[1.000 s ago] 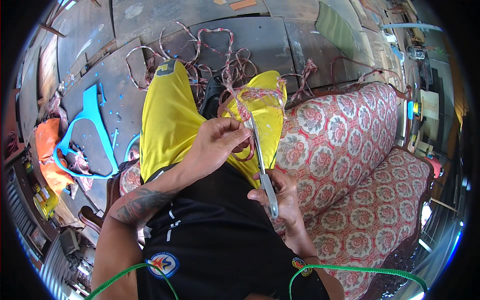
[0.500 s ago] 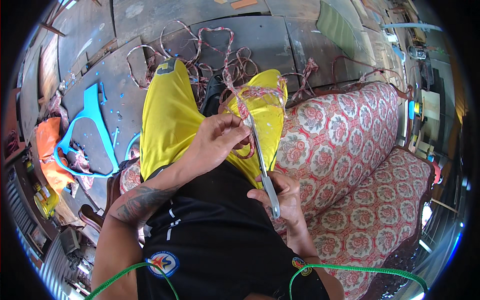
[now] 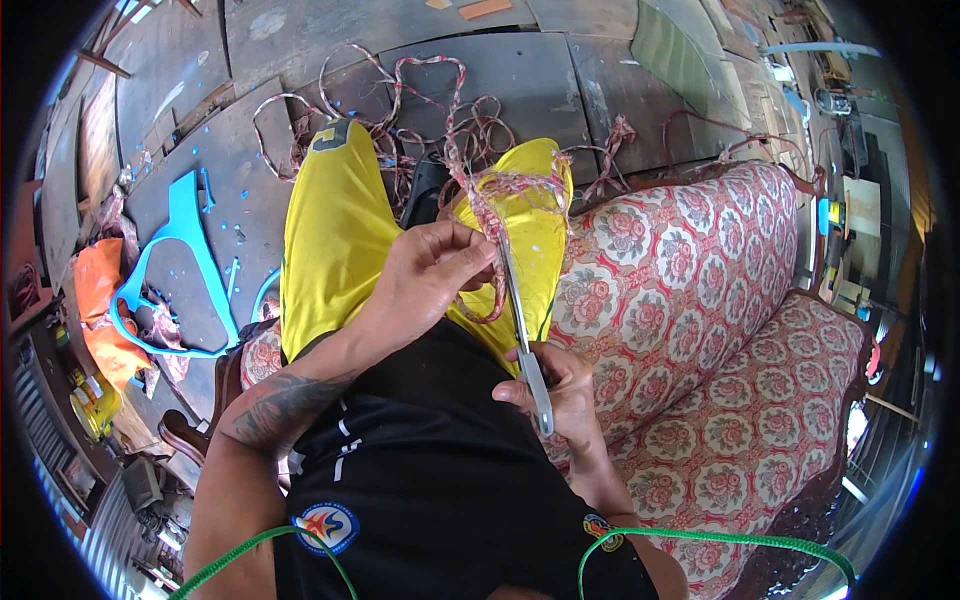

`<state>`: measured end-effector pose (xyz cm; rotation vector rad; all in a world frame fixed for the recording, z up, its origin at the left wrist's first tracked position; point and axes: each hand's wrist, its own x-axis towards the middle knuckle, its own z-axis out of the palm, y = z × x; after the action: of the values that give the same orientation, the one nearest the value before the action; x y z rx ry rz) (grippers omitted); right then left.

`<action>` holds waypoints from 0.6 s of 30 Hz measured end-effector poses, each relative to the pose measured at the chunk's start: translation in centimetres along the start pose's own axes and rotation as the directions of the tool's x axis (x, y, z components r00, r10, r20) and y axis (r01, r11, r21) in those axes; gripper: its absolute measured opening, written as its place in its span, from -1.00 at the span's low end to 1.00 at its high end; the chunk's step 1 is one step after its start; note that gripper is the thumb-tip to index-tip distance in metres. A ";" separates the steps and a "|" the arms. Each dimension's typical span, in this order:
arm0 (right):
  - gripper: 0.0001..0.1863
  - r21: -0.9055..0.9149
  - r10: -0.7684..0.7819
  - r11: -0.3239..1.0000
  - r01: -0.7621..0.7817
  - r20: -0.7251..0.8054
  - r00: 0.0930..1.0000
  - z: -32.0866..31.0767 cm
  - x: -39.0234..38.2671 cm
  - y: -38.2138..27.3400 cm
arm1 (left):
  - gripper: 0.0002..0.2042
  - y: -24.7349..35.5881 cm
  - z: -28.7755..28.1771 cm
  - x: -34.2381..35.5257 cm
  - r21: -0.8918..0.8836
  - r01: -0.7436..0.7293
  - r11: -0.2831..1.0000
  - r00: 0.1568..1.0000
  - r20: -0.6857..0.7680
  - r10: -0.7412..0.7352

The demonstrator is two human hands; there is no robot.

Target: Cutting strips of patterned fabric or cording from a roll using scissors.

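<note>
We see a scuffed, dark panelled floor (image 3: 525, 85) reaching to the far side, a red-and-cream floral sofa (image 3: 690, 265) on the right, and grey corrugated sheeting (image 3: 108, 540) at the near left.

Flowered sofa (image 3: 690, 270), red and cream, at right. On the dark floor (image 3: 530, 75) we note a blue cut-out sheet (image 3: 183, 210), blue scraps (image 3: 208, 190), crumpled orange sheet (image 3: 98, 270) at left; green striped piece (image 3: 680, 65) upper right.
</note>
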<state>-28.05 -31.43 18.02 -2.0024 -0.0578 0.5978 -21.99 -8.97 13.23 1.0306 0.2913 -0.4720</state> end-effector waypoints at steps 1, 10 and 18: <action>-0.50 0.001 0.000 1.000 0.000 -0.001 1.000 0.1 0.0 0.1 | -0.78 -0.2 0.1 -0.2 0.002 -0.004 1.000 1.000 0.000 0.004; -0.50 0.126 0.070 0.990 -0.070 0.001 0.998 0.7 0.6 0.3 | -0.78 -0.8 0.8 -0.7 0.106 0.014 0.994 0.999 -0.044 -0.009; -0.53 0.018 0.006 1.000 -0.005 -0.067 0.998 1.1 0.4 -0.1 | -0.75 -0.6 0.6 -0.8 0.092 0.020 0.996 1.000 -0.015 -0.019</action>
<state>-28.16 -30.41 17.53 -2.0040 -0.0056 0.5321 -22.98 -9.55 13.39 1.1219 0.2946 -0.4999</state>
